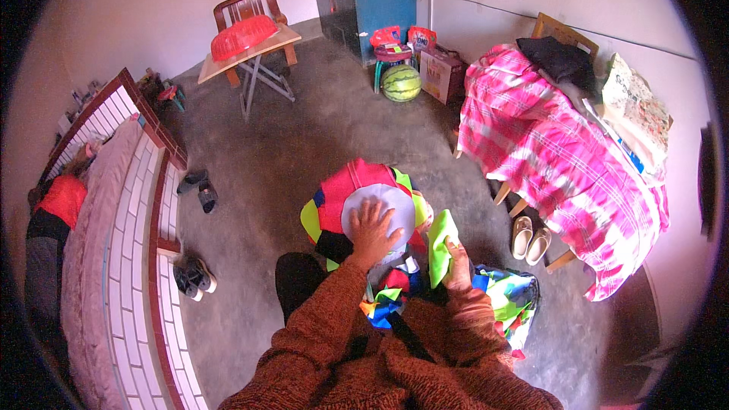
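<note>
My left hand (372, 229) lies flat, fingers spread, on a pale round piece (399, 201). Around and under that piece spreads colourful cloth (345, 182) in red, black, blue and yellow-green; what supports it is hidden. To the right, my right hand (458, 264) grips a neon yellow-green cloth piece (440, 247), thumb over its edge. Several bright fabric scraps (383, 307) in blue, orange and red lie close in front of my body. Beside my right forearm sits a heap of multicoloured scraps (512, 292), apparently in a clear bag.
A sofa with a pink plaid cover (524, 114) stands right, slippers (531, 239) before it. Along the left runs a white-tiled platform bed (140, 235), with dark shoes (195, 277) beside it. Farther back are a watermelon (401, 83), a folding table (262, 91) and a blue cabinet (391, 11).
</note>
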Demonstrator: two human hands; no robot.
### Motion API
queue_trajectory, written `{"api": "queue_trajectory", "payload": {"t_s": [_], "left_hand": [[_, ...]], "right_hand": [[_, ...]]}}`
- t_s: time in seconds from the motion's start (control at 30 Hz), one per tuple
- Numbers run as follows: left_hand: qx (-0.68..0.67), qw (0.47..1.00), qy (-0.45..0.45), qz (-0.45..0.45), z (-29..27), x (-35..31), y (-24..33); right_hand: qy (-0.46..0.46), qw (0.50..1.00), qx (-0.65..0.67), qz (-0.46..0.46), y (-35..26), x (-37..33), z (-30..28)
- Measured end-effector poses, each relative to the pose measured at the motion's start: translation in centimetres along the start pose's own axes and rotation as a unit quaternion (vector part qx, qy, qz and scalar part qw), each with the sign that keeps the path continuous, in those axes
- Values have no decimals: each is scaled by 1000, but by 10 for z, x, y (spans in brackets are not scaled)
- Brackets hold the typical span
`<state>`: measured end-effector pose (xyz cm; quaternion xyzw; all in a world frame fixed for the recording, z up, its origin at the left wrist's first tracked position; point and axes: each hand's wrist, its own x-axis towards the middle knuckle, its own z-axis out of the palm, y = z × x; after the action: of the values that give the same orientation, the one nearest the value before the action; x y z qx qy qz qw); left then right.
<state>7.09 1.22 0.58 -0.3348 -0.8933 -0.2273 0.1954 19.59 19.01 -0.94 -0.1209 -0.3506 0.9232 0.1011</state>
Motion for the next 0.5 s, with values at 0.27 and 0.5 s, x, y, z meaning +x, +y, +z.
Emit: {"api": "queue_trajectory", "payload": {"t_s": [0.27, 0.5], "left_hand": [[-491, 865, -94, -44, -8, -25, 73], [-681, 691, -126, -205, 28, -45, 72]], "right_hand": [[-34, 999, 19, -8, 2, -1, 6], [-66, 997, -37, -27, 8, -4, 8]]}}
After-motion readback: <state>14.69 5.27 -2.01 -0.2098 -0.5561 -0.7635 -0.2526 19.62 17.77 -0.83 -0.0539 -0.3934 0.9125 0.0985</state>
